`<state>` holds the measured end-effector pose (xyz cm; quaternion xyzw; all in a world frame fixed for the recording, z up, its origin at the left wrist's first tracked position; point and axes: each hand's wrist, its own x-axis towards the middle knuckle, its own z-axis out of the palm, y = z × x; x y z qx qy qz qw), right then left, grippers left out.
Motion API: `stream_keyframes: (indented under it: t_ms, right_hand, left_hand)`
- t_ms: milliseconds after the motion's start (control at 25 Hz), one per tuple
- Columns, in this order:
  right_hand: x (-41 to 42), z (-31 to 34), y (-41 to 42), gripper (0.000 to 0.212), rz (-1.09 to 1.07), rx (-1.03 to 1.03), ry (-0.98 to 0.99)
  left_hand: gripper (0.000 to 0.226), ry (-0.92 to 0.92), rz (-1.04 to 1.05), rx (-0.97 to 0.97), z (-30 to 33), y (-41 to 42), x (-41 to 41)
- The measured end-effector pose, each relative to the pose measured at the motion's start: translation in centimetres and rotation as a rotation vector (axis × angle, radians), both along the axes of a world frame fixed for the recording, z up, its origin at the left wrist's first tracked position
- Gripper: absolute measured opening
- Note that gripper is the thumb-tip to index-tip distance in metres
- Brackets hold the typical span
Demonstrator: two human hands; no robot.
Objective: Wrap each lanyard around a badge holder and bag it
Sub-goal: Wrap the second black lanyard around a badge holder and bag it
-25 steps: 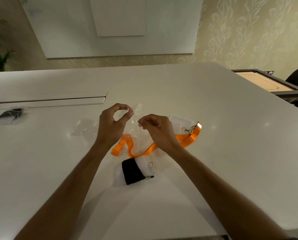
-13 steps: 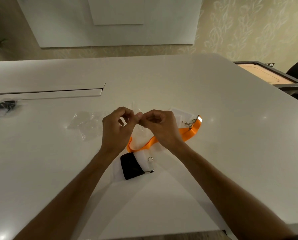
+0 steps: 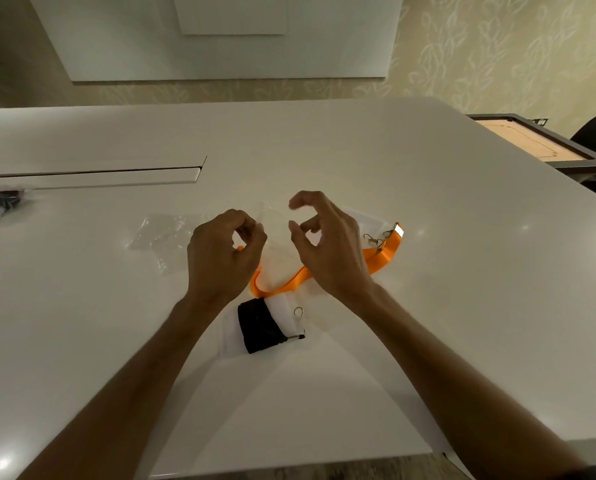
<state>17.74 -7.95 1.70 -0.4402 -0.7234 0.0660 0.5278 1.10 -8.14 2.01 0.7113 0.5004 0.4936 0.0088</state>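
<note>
Here, my two hands hover over the lanyards and clear bags.
My left hand [image 3: 225, 252] pinches a clear bag [image 3: 272, 220]; my right hand [image 3: 327, 247] curls loosely, holding nothing. Below lie one orange lanyard [image 3: 376, 261], one black-wrapped badge holder [image 3: 268, 323], another bag [image 3: 161, 233] on the counter [image 3: 428, 202]. No writing readable.

The table [image 3: 393, 174] is plain glossy white with a dark slot line at nine o'clock. An orange lanyard [image 3: 381, 259] runs from centre toward three o'clock, ending in a shiny silver band and silver metal clips [image 3: 374, 241]. At six o'clock of it lies a white badge holder [image 3: 286, 315] wrapped in a black lanyard [image 3: 260, 325] with silver hooks. Clear plastic bags [image 3: 158, 230] sit at nine o'clock. The wall [image 3: 480, 57] at one o'clock is cream with a pale leaf pattern; the board [image 3: 532, 148] at two o'clock is tan, framed in black.
</note>
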Motion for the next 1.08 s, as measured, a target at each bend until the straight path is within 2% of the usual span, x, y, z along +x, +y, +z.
stream_keyframes:
  t_ms: [120, 240, 400, 480, 640, 760, 920, 1000, 1080]
  right_hand:
    - [-0.2, 0.1, -0.4, 0.021, -0.007, 0.215, -0.274]
    - [-0.3, -0.1, -0.6, 0.020, 0.014, 0.198, -0.420]
    - [-0.1, 0.0, -0.5, 0.021, 0.093, -0.007, -0.293]
    - [0.0, 0.1, -0.3, 0.022, 0.110, -0.012, -0.247]
    - [0.7, 0.5, 0.0, 0.031, -0.071, 0.037, -0.346]
    - [0.8, 0.3, -0.1, 0.023, -0.097, -0.007, -0.333]
    - [0.4, 0.1, -0.2, 0.034, -0.052, -0.102, -0.214]
    - [0.4, 0.5, -0.2, 0.032, 0.017, -0.139, -0.112]
    - [0.5, 0.9, -0.4, 0.048, 0.134, -0.250, 0.081]
  left_hand:
    - [0.021, 0.002, 0.008, 0.011, -0.1, -0.2, 0.2]
    - [0.028, 0.006, -0.062, 0.040, -0.2, -0.4, 0.5]
    - [0.028, 0.012, -0.118, 0.068, -0.1, -0.8, 0.9]
    - [0.022, 0.051, -0.097, 0.084, -0.1, -0.8, 0.9]
    - [0.021, 0.119, -0.046, 0.146, 0.0, -0.8, 0.7]
    - [0.022, 0.143, -0.061, 0.162, 0.0, -1.1, 1.1]
    - [0.027, 0.204, -0.121, 0.193, -0.3, -1.6, 1.7]
    - [0.029, 0.210, -0.134, 0.228, 0.0, -1.5, 1.4]
    - [0.052, 0.253, -0.135, 0.234, 0.4, -0.9, 0.8]
